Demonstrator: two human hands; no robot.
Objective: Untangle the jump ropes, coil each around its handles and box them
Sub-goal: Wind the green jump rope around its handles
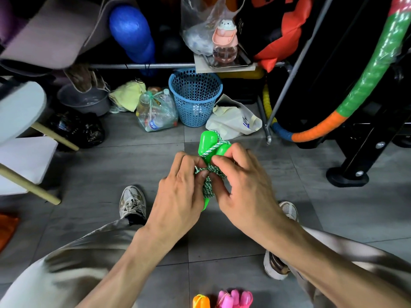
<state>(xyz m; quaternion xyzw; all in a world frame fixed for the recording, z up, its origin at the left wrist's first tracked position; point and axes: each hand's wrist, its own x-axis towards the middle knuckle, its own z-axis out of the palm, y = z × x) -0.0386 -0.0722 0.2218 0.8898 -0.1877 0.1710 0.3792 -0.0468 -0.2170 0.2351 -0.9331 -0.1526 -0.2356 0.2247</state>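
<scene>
Both the left hand (pixel 178 192) and the right hand (pixel 242 185) pinch the green-and-white braided rope (pixel 208 174) wound round two green plastic handles (pixel 208 143); beyond the grip, a blue perforated plastic basket (pixel 195 96), its contents unclear.

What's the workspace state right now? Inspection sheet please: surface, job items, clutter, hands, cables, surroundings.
Surface: grey tiled floor; no box seen.
Job's things: green jump rope, green-and-white cord wrapped around its two green handles; orange handles and pink handles at bottom edge.
Clutter: blue mesh basket, bag of plastic bottles, black bag, cream bag.
Hands: left hand and right hand both pinch the cord on the bundle.
Cables: nothing seen.
Surroundings: rack with blue roller, pink bottle; multicoloured hoop at right.
</scene>
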